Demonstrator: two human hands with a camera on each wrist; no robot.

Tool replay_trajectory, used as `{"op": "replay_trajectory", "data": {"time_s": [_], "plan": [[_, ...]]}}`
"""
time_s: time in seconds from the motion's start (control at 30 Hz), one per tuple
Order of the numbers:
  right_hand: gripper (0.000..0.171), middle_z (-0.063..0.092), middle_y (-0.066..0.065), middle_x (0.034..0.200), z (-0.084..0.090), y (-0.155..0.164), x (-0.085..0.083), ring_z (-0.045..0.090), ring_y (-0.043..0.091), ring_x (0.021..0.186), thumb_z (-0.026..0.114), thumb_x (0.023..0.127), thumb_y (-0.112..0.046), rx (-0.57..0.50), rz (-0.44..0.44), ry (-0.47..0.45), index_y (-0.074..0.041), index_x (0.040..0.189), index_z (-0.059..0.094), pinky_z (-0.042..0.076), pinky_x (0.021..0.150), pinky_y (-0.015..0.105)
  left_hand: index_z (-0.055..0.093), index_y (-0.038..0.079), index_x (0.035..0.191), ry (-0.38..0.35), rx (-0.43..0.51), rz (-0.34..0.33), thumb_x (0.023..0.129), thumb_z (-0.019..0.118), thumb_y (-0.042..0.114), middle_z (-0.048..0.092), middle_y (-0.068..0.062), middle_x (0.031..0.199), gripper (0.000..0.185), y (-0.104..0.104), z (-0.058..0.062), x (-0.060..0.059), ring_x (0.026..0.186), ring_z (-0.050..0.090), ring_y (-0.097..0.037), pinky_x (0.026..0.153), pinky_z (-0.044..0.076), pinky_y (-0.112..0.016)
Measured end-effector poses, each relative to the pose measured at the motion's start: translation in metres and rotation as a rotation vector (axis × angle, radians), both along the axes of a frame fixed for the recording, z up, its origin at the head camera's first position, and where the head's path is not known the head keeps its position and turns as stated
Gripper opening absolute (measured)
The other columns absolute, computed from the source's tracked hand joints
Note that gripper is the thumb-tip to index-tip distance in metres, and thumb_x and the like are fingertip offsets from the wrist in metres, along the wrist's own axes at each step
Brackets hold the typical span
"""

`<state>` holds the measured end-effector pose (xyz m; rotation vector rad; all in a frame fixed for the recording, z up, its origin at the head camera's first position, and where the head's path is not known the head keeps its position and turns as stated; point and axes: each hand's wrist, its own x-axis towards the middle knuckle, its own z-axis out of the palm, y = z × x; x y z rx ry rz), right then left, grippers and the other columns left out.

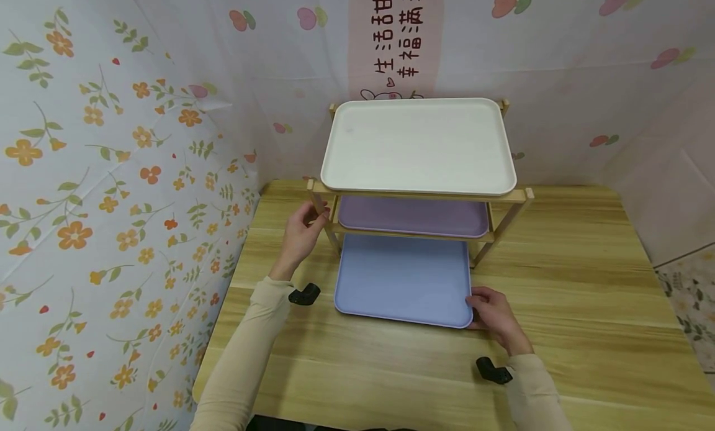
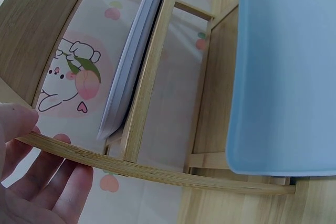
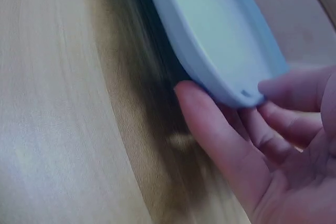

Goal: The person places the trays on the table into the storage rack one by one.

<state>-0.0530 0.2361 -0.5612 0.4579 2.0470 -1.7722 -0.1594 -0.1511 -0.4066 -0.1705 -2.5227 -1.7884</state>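
Item: blue tray [image 1: 403, 279], judged light, stiff, smooth; best held at the rim.
Right hand [image 1: 494, 319]: near corner is pinched.
Left hand [image 1: 301, 232]: wooden rack [image 1: 505, 223] post is gripped.

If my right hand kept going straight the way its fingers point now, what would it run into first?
The right hand already holds the near right corner of the blue tray, fingers pointing left and away. Straight on, it would likely just push the tray further under the wooden rack; depth beyond that is unclear.

Three trays, white [image 1: 418, 144], purple [image 1: 413, 216], blue [image 1: 403, 279]; one wooden rack [image 1: 511, 215]; two hands [image 1: 301, 232] [image 1: 494, 318].
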Motion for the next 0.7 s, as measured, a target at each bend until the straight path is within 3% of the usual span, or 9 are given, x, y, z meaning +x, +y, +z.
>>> {"op": "replay_trajectory", "data": {"time_s": [0.1,0.23,0.53,0.7], "plan": [[0.04,0.062,0.015,0.098,0.003,-0.004,0.0,0.064,0.016,0.073,0.047,0.098,-0.006,0.047,0.036,0.014,0.018,0.13,0.042,0.059,0.062,0.041,0.057,-0.008,0.123,-0.001,0.007,0.003,0.096,0.055,0.005,0.062,-0.028,0.121,0.03,-0.003,-0.012,-0.006,0.112,0.061,-0.037,0.089,0.052,-0.032],[0.038,0.059,0.017,0.097,0.007,-0.008,-0.002,0.062,0.016,0.072,0.046,0.097,-0.004,0.092,0.04,0.016,0.019,0.128,0.043,0.059,0.061,0.042,0.058,-0.004,0.123,-0.002,0.016,0.01,0.097,0.056,0.01,0.063,-0.025,0.121,0.03,-0.007,-0.026,-0.013,0.113,0.061,-0.034,0.091,0.052,-0.035],[0.039,0.058,0.024,0.101,0.013,-0.01,-0.009,0.064,0.016,0.069,0.047,0.096,-0.001,0.145,0.039,0.041,0.021,0.128,0.043,0.059,0.062,0.039,0.059,-0.001,0.121,0.011,0.015,0.014,0.096,0.057,0.01,0.065,-0.022,0.12,0.028,-0.008,-0.027,-0.013,0.112,0.062,-0.032,0.091,0.052,-0.038],[0.04,0.06,0.024,0.101,0.012,-0.012,-0.016,0.064,0.011,0.068,0.05,0.092,0.003,0.12,-0.047,0.065,0.021,0.127,0.045,0.059,0.063,0.036,0.059,-0.001,0.122,-0.004,0.026,0.012,0.096,0.058,0.011,0.064,-0.023,0.12,0.028,-0.008,-0.027,-0.013,0.113,0.061,-0.032,0.094,0.051,-0.042]]}}
